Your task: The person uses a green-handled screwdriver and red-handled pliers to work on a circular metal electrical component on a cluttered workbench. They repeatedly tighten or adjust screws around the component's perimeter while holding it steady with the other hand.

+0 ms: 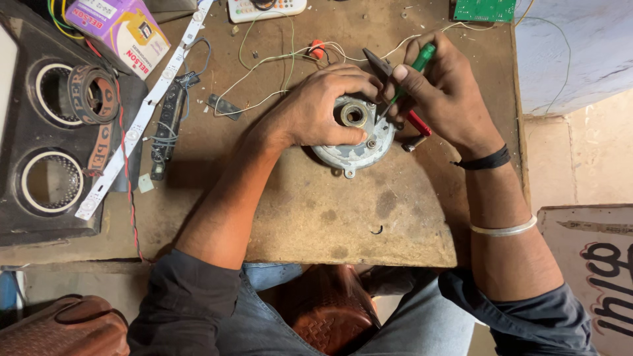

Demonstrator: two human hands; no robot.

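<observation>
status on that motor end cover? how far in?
Looks done: the round grey motor end cover already lies bare on the worn wooden bench. In hand: the left hand pins it down while the right hand works a green-handled screwdriver at a rim screw. Left: another screw is still seated in the rim.

The near half of the worn brown wooden worktop [343, 217] lies bare, giving open passage to the round grey metal motor housing [353, 148] from the front. Behind it, loose white and green wires [277, 59] crowd the way. To the left, a long white LED strip [142, 115] and a black speaker box [39, 132] block the side.
</observation>
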